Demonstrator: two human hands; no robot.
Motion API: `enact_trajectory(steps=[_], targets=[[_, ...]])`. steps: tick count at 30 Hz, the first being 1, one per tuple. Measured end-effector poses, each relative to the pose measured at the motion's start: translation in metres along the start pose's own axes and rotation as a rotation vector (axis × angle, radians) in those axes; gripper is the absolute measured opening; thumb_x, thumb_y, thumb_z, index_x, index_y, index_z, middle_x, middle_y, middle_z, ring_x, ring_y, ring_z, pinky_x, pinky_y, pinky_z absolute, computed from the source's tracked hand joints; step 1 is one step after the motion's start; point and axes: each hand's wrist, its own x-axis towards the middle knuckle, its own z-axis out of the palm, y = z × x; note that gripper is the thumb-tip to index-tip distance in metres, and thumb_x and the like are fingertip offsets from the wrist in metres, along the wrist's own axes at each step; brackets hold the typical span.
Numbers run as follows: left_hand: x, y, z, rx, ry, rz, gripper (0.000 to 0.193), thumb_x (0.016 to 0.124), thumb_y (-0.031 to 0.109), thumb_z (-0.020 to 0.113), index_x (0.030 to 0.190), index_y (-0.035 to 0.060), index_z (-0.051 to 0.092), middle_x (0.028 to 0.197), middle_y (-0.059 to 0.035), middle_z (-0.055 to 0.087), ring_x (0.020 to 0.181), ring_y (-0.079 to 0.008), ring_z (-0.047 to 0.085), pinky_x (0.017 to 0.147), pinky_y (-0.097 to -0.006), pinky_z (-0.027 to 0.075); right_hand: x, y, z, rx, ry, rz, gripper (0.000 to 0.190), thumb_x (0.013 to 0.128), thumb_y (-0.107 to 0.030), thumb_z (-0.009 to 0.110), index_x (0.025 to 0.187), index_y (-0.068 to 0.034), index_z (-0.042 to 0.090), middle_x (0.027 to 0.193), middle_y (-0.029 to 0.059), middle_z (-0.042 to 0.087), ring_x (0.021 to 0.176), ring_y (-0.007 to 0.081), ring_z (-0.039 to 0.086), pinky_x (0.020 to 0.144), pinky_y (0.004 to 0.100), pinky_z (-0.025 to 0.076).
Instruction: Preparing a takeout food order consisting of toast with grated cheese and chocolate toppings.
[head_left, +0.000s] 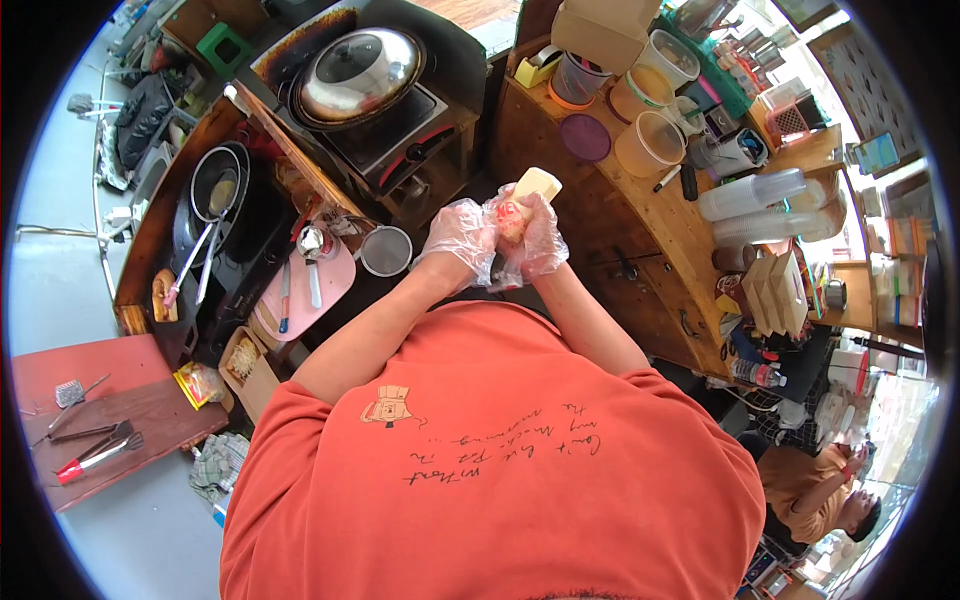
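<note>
Clear plastic gloves cover both of my hands. My right hand (541, 232) is closed around a pale yellow block or pack with red print (537, 184), whose end sticks out above the fingers. Against it, my left hand (459, 234) is bunched beside the right one; its fingertips are hidden by crumpled glove film, so whether it grips the pack too is unclear. To the left of my hands are a round metal strainer (385, 250) and a pink cutting board (334, 289) bearing a knife with a blue handle (285, 300), another blade and an opened can (313, 241).
A lidded wok (360, 71) sits on a gas stove (390, 142) ahead. At left, a frying pan and strainers (217, 184) rest on a black hob. Plastic tubs (651, 142) and stacked cups (750, 195) line the wooden counter (600, 180). Another person (814, 487) is at far right.
</note>
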Motion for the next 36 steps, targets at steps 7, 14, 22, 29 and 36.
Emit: enact_trajectory(steps=[7,14,22,29,36], targets=[[-0.024,-0.058,0.03,-0.021,0.046,-0.16,0.03,0.091,0.022,0.055,0.083,-0.0036,0.069,0.088,-0.0254,0.068,0.088,-0.0428,0.067,0.082,-0.0482,0.053,0.04,-0.017,-0.034,-0.159,0.362,-0.081,0.021,0.083,-0.028,0.056,0.095,-0.011,0.058,0.09,0.0065,0.062,0.087,0.0279,0.064,0.08,0.0564,0.056],[-0.131,-0.206,0.126,-0.08,0.067,-0.436,0.037,0.092,0.027,0.054,0.072,0.0,0.07,0.081,-0.0244,0.069,0.077,-0.0423,0.068,0.071,-0.0514,0.054,0.061,-0.077,-0.073,-0.241,0.702,-0.11,0.016,0.079,-0.028,0.058,0.077,-0.013,0.054,0.078,0.005,0.056,0.081,0.0255,0.058,0.093,0.0469,0.042],[-0.151,-0.314,0.248,-0.037,0.049,-1.033,0.034,0.096,0.027,0.053,0.094,0.0006,0.074,0.101,-0.0248,0.072,0.102,-0.0398,0.069,0.089,-0.0487,0.055,0.019,-0.052,-0.092,-0.277,0.646,0.088,0.018,0.079,-0.023,0.057,0.083,-0.006,0.053,0.079,0.0092,0.053,0.079,0.0272,0.055,0.086,0.0443,0.049],[-0.049,-0.347,0.264,-0.153,0.052,-1.278,0.036,0.09,0.04,0.067,0.107,0.0091,0.076,0.115,-0.0187,0.073,0.107,-0.0366,0.071,0.088,-0.0463,0.059,-0.004,-0.063,-0.104,-0.532,0.717,0.181,0.018,0.079,-0.019,0.061,0.089,-0.005,0.056,0.083,0.0108,0.057,0.081,0.0276,0.058,0.085,0.0456,0.054],[-0.031,-0.403,0.338,-0.674,0.533,-1.525,0.042,0.079,0.039,0.081,0.101,0.0045,0.077,0.109,-0.0175,0.075,0.099,-0.0301,0.074,0.083,-0.0397,0.061,-0.012,-0.056,-0.124,-0.583,0.826,0.27,0.021,0.077,-0.02,0.061,0.09,-0.005,0.056,0.084,0.0111,0.057,0.082,0.0289,0.059,0.084,0.048,0.054]])
